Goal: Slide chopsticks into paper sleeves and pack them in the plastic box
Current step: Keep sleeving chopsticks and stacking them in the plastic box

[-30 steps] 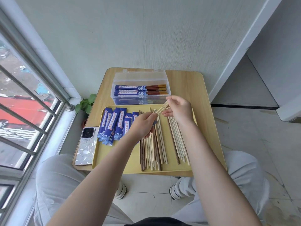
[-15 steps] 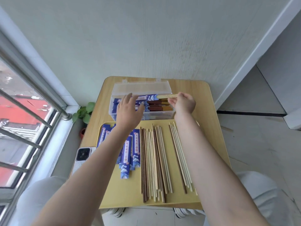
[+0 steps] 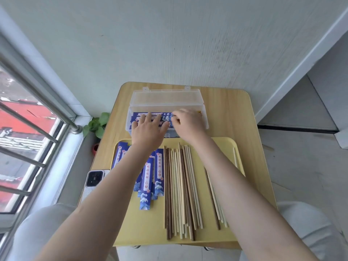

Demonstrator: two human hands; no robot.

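Note:
The clear plastic box [image 3: 206, 123] stands open at the back of the table, its lid [image 3: 165, 97] leaning back. Blue sleeved chopsticks [image 3: 137, 116] lie inside it. My left hand [image 3: 148, 129] rests flat with spread fingers on those sleeves. Beside it, my right hand [image 3: 188, 124] has curled fingers that pinch a sleeved pair lying in the box. On the yellow tray [image 3: 226, 147] lie empty blue paper sleeves [image 3: 148, 178], partly hidden under my left forearm. To their right lie several loose light and dark chopsticks [image 3: 180, 185], and a smaller bunch [image 3: 214, 200] lies further right.
A phone [image 3: 94, 179] lies on the wooden table [image 3: 235, 113] left of the tray. A single light chopstick [image 3: 235, 157] rests along the tray's right rim. A small potted plant [image 3: 98, 125] stands on the floor by the barred window at the left. A wall rises close behind the table.
Both hands carried a sleeved pair from above the tray to the box and lowered it in. My left hand now lies flat on the sleeves inside.

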